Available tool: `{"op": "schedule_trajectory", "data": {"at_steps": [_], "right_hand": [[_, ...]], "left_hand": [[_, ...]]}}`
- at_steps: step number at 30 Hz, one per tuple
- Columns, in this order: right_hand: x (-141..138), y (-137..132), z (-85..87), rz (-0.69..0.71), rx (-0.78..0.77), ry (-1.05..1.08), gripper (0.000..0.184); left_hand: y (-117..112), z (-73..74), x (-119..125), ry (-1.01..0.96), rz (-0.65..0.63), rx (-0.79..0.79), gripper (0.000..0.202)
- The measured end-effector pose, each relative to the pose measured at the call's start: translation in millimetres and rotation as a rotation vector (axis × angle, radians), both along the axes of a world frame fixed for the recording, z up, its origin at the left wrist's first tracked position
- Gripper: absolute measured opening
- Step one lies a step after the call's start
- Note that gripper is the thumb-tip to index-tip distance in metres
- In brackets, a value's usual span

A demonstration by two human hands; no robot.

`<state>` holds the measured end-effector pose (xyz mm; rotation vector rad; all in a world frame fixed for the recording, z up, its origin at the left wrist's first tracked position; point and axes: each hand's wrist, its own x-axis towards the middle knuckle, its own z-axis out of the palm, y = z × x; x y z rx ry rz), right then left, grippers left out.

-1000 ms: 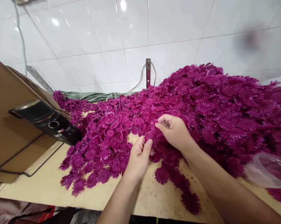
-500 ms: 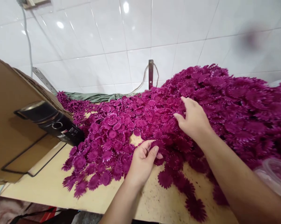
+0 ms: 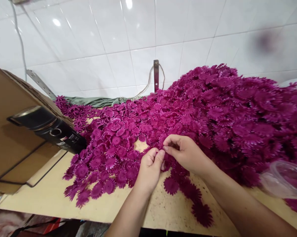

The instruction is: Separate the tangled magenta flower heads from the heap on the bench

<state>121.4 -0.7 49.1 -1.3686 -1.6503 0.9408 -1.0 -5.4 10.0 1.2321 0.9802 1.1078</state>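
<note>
White glazed-tile wall (image 3: 128, 36) behind, pale wooden worktop (image 3: 52, 200) below. Far left: brown corrugated-cardboard box (image 3: 7, 105), then black cylindrical bottle (image 3: 64, 135), tilted beside it. Next, loose magenta fringed flowers (image 3: 110, 162), fabric by the look, spread to mid-worktop. Left hand (image 3: 150, 164): thumb pressed to forefinger, apparently closed on a magenta flower piece (image 3: 168, 158), mostly hidden. Right hand (image 3: 187, 154) just right of it, thumb and forefinger tips nearly meeting; can't tell if gripping anything. Stray flowers (image 3: 202, 213) below, near front edge. Further right: tall heap of same flowers (image 3: 237, 112), then clear round plastic tub (image 3: 274, 181) at its near side. Risks: torn petals from too hard a pinch, piece dropped among lookalikes from a slack one, strays knocked off by right forearm (image 3: 232, 192), heap slumping if nudged.
</note>
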Motion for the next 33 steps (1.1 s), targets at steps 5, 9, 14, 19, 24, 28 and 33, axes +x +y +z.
{"op": "schedule_trajectory", "data": {"at_steps": [5, 9, 14, 19, 24, 28, 33], "right_hand": [[7, 27, 7.2, -0.304, 0.215, -0.123, 0.010], [40, 60, 22.2, -0.771, 0.345, -0.258, 0.008], [50, 49, 32.7, -0.622, 0.459, -0.448, 0.041], [13, -3, 18.6, -0.082, 0.276, -0.314, 0.016], [-4, -16, 0.0, 0.149, 0.026, -0.158, 0.008], [-4, -11, -4.4, 0.055, 0.043, -0.085, 0.012], [10, 15, 0.8, -0.262, 0.276, -0.192, 0.013]], "left_hand": [[-7, 12.3, 0, 0.031, 0.049, 0.069, 0.040], [-19, 16.7, -6, 0.075, 0.002, 0.048, 0.036], [-11, 9.7, -11, -0.037, -0.043, -0.040, 0.034], [0, 3.3, -8, -0.099, 0.076, -0.045, 0.042], [-1, -1.0, -6, -0.155, 0.089, -0.109, 0.047], [-3, -0.9, -5, -0.108, 0.052, -0.127, 0.053], [-11, 6.3, -3, -0.098, 0.051, -0.069, 0.046]]}}
